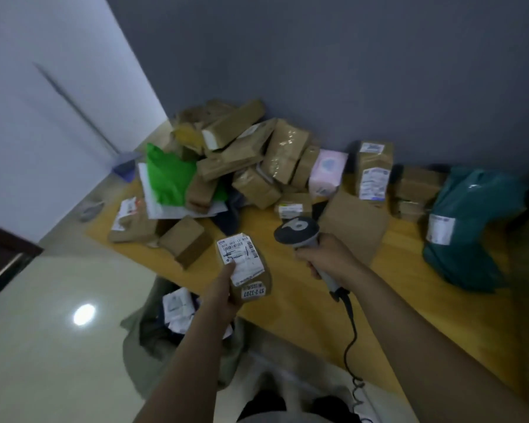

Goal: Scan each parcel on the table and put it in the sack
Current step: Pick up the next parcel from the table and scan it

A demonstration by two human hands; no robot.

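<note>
Head view, parcel in hand: a small brown parcel, white label facing up, is held in the air above the near-left edge of the table.
Left hand: the left hand grasps the parcel from its near side, thumb laid on the label (the fingers beneath are hidden).
Right hand: the right hand is clenched round the handle of the scanner. The scanner's head sits near the label but apart from it.
Sack: a grey-green sack stands open on the floor just below the left forearm, with white and dark packets inside.
Weight, judged: light, since one hand carries it from one end without sagging.
Stiffness, judged: it holds its boxy shape and will likely not fold in the grip. Its contents cannot be told.
Surface, judged: paper and tape, possibly a little slick.
Where to hold: by the near end and the long edges, with the thumb clear of the barcodes at the far end of the label.
Left to do: a pile of parcels against the wall and a teal bag at the right lie on the table.
</note>
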